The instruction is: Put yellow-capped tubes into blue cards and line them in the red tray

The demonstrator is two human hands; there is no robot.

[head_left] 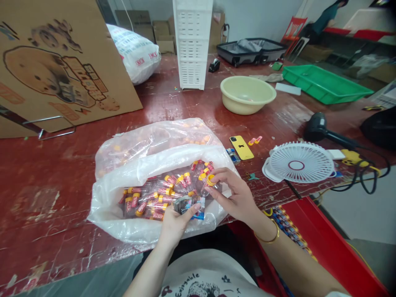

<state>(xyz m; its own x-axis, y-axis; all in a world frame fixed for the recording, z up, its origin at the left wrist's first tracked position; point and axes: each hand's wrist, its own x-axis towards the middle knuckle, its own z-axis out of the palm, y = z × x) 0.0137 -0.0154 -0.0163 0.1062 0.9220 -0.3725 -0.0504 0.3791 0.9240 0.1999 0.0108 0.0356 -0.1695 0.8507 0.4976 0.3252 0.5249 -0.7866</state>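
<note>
A clear plastic bag (114, 222) lies open on the red table, holding several small tubes (167, 192) with yellow caps and red-and-white contents. Over its front edge, my left hand (177, 220) is closed on a stack of small blue-and-dark packets (199, 206), thumb on top. To its right, my right hand (232, 192) pinches a clear tube with a yellow rim (210, 180) between thumb and fingers, above the right part of the bag. The tube's lower part is hard to make out against the bag.
Right of the bag are a yellow phone (241, 147), a white fan (298, 163) and a hair dryer (318, 128). Behind stand a basin (247, 97), a white rack (192, 49) and a green tray (328, 86). A large carton (62, 53) is at left; a person (324, 20) is far back.
</note>
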